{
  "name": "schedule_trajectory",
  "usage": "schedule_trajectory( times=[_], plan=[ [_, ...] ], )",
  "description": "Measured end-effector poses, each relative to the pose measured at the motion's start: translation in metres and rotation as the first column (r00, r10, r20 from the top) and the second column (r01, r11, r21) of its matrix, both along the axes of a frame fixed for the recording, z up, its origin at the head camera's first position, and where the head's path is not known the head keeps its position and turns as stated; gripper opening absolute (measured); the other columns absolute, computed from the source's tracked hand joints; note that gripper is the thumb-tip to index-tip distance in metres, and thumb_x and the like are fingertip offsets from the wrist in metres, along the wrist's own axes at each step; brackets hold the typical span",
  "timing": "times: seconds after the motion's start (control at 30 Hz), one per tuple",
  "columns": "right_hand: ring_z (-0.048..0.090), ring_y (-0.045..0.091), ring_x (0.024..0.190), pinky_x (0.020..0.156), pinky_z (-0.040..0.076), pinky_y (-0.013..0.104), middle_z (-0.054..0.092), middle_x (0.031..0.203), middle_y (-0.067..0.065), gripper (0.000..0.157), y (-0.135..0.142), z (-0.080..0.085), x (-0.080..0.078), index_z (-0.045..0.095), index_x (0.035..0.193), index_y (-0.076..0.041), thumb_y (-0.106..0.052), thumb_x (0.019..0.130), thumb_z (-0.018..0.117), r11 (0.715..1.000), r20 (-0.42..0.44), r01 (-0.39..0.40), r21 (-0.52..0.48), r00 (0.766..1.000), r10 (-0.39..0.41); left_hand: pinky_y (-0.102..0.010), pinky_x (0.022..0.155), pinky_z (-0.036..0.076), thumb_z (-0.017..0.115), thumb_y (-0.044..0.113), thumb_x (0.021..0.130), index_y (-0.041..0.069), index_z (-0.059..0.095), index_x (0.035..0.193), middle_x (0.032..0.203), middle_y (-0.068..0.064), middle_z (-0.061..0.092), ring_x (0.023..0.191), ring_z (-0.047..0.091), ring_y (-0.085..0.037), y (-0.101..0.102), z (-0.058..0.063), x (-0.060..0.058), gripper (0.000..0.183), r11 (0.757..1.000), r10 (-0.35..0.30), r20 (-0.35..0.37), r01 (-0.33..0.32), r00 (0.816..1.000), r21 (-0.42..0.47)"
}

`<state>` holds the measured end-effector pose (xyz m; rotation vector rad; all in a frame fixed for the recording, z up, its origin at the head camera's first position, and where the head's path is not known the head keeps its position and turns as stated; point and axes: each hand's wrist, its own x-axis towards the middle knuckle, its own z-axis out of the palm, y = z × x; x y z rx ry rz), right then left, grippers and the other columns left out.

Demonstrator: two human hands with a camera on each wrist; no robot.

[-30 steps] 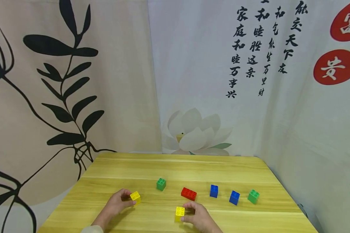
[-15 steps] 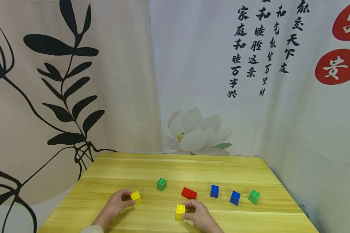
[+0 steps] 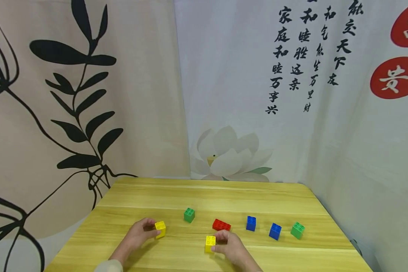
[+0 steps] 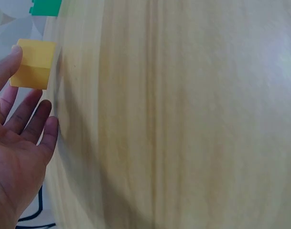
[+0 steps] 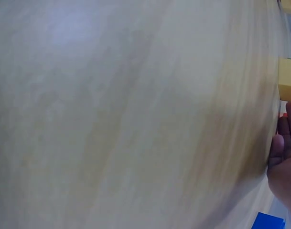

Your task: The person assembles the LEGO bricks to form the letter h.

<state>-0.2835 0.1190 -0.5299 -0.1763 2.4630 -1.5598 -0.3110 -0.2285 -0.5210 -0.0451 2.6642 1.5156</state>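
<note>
Between thumb and fingers my left hand (image 3: 138, 235) pinches a yellow toy brick (image 3: 160, 229). In the left wrist view that brick (image 4: 33, 64) appears held by the thumb and fingertips above the table, the other fingers loosely spread. A second yellow brick (image 3: 210, 244) is pinched by my right hand (image 3: 234, 248), studs up, in front of the red brick (image 3: 221, 224). The right wrist view catches only part of this brick (image 5: 288, 80) and of the hand (image 5: 285, 164) at its edge. A gap separates the two yellow bricks.
On the wooden table (image 3: 149, 192) a green brick (image 3: 189, 215) stands behind the hands. To the right are two blue bricks (image 3: 251, 223) and another green brick (image 3: 297, 230). A printed curtain (image 3: 149, 94) hangs behind the table.
My right hand has carried its yellow brick a little farther from me. The left hand and its brick have shifted slightly up and right. The other bricks stay in place; the head view has turned slightly.
</note>
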Motion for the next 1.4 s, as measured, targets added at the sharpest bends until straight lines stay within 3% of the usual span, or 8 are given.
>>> schedule_trajectory(
  times=[0.2, 0.57, 0.77, 1.4],
  plan=[
    [0.059, 0.018, 0.099, 0.091, 0.051, 0.046, 0.067, 0.107, 0.0, 0.035, 0.0, 0.001, -0.002, 0.065, 0.112, -0.01, -0.016, 0.081, 0.079, 1.0, -0.001, 0.002, 0.004, 1.0, -0.002, -0.047, 0.096, 0.051, 0.08, 0.034, 0.081, 0.006, 0.062, 0.119, 0.122, -0.011, 0.064, 0.116, 0.059, -0.028, 0.008, 0.006, -0.003, 0.051, 1.0, -0.008, -0.004, 0.008, 1.0, -0.008],
    [0.059, 0.017, 0.094, 0.086, 0.053, 0.04, 0.069, 0.104, 0.001, 0.035, -0.001, 0.002, -0.009, 0.066, 0.114, -0.008, -0.014, 0.082, 0.079, 1.0, -0.008, 0.0, -0.001, 1.0, 0.0, -0.036, 0.083, 0.054, 0.08, 0.031, 0.081, 0.006, 0.062, 0.115, 0.113, -0.008, 0.065, 0.104, 0.06, -0.021, 0.025, 0.014, -0.012, 0.045, 0.999, -0.029, -0.014, 0.03, 0.999, 0.031],
    [0.06, 0.017, 0.094, 0.086, 0.053, 0.04, 0.069, 0.105, 0.001, 0.036, -0.003, 0.002, -0.011, 0.066, 0.115, -0.009, -0.014, 0.082, 0.079, 1.0, -0.016, 0.011, 0.014, 1.0, -0.01, -0.032, 0.077, 0.054, 0.079, 0.027, 0.083, 0.005, 0.063, 0.112, 0.106, -0.008, 0.066, 0.095, 0.06, -0.018, 0.038, 0.021, -0.014, 0.039, 0.995, -0.077, -0.049, 0.08, 0.996, 0.065],
    [0.062, 0.017, 0.094, 0.084, 0.053, 0.04, 0.07, 0.105, 0.001, 0.038, -0.009, 0.0, -0.013, 0.066, 0.114, -0.01, -0.018, 0.08, 0.081, 0.999, -0.027, 0.033, 0.022, 0.999, -0.033, -0.029, 0.081, 0.053, 0.074, 0.029, 0.088, 0.004, 0.063, 0.117, 0.108, -0.008, 0.066, 0.096, 0.06, -0.016, 0.079, 0.031, -0.022, 0.04, 0.959, -0.251, -0.117, 0.264, 0.961, 0.108]
  ],
)
